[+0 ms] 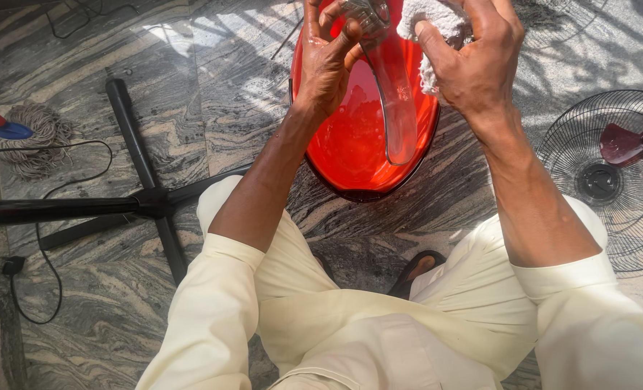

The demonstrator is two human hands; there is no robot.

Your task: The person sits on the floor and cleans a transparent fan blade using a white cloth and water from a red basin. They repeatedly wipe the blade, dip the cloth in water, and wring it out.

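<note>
Grey veined stone floor [213, 87], sun-dappled, and I am seated over a red basin [350, 144].

My left hand [329, 68] is curled around the hub end of a clear plastic fan blade [397, 94], thumb and fingers closed on it, and holds it over the basin, whose bottom looks wet. My right hand [473, 61] is bunched tight on a white cloth [433, 29] that presses against the blade's upper edge. I judge this to be the wiping step, mid-stroke. Next, I think, the cloth needs to run down the blade's length while my left grip stays firm against slipping. A black fan stand [144, 195] lies at left near a mop [36, 137]; a wire fan guard [610, 173] with dark red blades sits at right.
</note>
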